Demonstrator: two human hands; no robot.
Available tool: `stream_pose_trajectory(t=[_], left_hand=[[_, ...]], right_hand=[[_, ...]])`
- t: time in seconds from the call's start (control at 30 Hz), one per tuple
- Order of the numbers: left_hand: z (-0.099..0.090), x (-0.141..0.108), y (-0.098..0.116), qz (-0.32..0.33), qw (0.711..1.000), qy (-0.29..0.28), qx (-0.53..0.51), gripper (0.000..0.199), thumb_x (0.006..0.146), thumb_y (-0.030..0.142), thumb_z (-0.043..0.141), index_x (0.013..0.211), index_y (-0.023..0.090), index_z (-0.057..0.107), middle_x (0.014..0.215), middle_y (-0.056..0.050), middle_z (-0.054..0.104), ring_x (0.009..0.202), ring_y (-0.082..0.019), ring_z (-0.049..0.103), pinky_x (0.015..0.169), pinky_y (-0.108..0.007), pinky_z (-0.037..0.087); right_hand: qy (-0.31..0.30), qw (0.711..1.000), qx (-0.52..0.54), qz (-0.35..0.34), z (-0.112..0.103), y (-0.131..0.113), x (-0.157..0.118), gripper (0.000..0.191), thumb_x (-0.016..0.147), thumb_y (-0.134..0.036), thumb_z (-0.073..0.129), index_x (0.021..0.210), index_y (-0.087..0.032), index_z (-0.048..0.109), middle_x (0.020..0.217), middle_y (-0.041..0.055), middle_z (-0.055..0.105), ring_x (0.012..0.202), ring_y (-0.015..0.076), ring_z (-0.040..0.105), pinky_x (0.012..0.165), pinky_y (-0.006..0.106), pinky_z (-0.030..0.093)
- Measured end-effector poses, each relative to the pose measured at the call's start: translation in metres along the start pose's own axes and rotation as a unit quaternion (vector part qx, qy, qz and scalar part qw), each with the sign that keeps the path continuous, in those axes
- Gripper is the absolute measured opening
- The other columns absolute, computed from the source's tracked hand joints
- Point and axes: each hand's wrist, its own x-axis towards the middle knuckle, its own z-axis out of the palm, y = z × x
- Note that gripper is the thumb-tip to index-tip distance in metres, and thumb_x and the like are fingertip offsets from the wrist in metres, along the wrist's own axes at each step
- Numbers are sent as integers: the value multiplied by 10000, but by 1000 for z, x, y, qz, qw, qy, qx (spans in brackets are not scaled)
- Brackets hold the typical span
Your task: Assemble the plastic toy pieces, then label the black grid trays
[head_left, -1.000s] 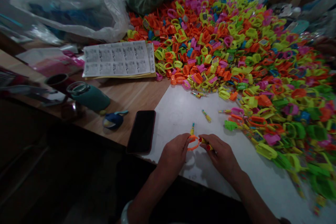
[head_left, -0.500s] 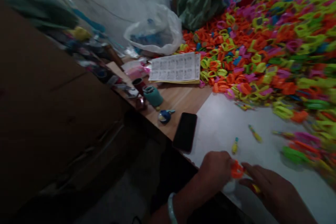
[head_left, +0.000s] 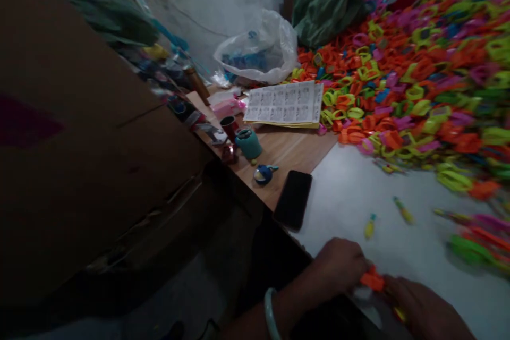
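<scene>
My left hand (head_left: pixel 340 265), with a pale bangle (head_left: pixel 271 313) on the wrist, is closed on a small orange plastic piece (head_left: pixel 373 278) at the table's front edge. Just right of it, my right hand (head_left: pixel 422 305) is closed with its fingertips against the same piece. A bit of yellow (head_left: pixel 399 314) shows under the right fingers, too blurred to name. Beyond the hands, two small yellow items with green ends, one (head_left: pixel 370 227) nearer and one (head_left: pixel 404 211) farther right, lie on the white surface (head_left: pixel 338 191).
A black phone (head_left: pixel 294 200) lies left of the hands. Behind it are a blue round object (head_left: pixel 263 174), a teal jar (head_left: pixel 248 143), printed sheets (head_left: pixel 285 103) and a white plastic bag (head_left: pixel 258 56). A large heap of colourful plastic pieces (head_left: pixel 418 74) spreads across the back right.
The view has shifted, so the table things appear farther right. My right hand has come closer to my left, and the orange piece between them is turned differently.
</scene>
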Motion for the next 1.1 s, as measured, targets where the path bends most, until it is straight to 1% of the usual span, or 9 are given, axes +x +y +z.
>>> stream_pose_trajectory(t=[0.13,0.3,0.37,0.43,0.57,0.7,0.8,0.93,1.1], left_hand=[[-13,3,1,-16,986,39,-158,584,881,559,245,784,142,643,616,-16,638,435,-98,504,459,-209,375],[-30,14,-9,10,984,160,-78,398,887,469,348,792,181,606,665,7,624,545,-106,545,550,-217,397],[-30,20,-9,21,982,186,-38,336,895,401,356,806,184,597,720,-6,634,651,-129,577,612,-236,416],[-27,26,-4,44,977,208,-18,286,895,346,364,844,182,592,805,-27,644,757,-152,588,687,-266,437],[-25,34,5,96,968,231,-5,237,891,292,379,911,174,583,911,-57,633,862,-172,579,798,-312,451],[-33,35,0,96,966,239,5,244,899,297,373,918,173,582,911,-58,627,855,-174,579,799,-317,456],[-35,37,-5,80,969,232,16,250,899,283,365,922,171,586,903,-59,622,846,-176,581,793,-318,458],[-27,41,-5,77,975,208,29,255,894,246,356,927,163,595,917,-69,606,879,-179,574,820,-320,454],[-21,39,-9,97,974,203,-2,242,889,239,368,932,191,601,936,-59,601,900,-179,571,830,-325,457]], right_hand=[[22,981,-183,63,-46,8,12,200,907,-260,427,1031,-185,565,788,60,676,666,164,619,601,264,512],[115,867,-388,289,-103,40,0,415,864,-292,492,1226,-90,503,1066,215,596,998,350,552,824,504,457],[108,880,-360,290,-98,40,14,451,829,-125,453,1279,-100,470,1172,223,548,1111,356,494,886,522,423],[63,933,-271,228,-73,32,40,541,765,10,412,1274,-157,481,1230,176,535,1175,303,461,939,483,406],[-41,984,-114,128,-13,17,92,409,788,-5,472,1134,-203,561,1256,103,545,1208,237,432,1003,428,364],[-27,975,-47,215,-1,29,105,189,847,-80,441,949,-162,578,940,76,637,895,178,572,835,316,467],[22,960,-64,270,-17,58,117,270,891,-140,365,1124,-132,502,1041,119,618,928,185,584,801,315,478],[62,940,-83,325,-38,111,170,358,915,-253,385,1246,-125,431,1185,143,581,1074,203,553,882,327,437],[68,903,-108,410,-38,156,239,389,895,-367,455,1199,-129,499,995,136,667,915,218,620,773,307,444]])
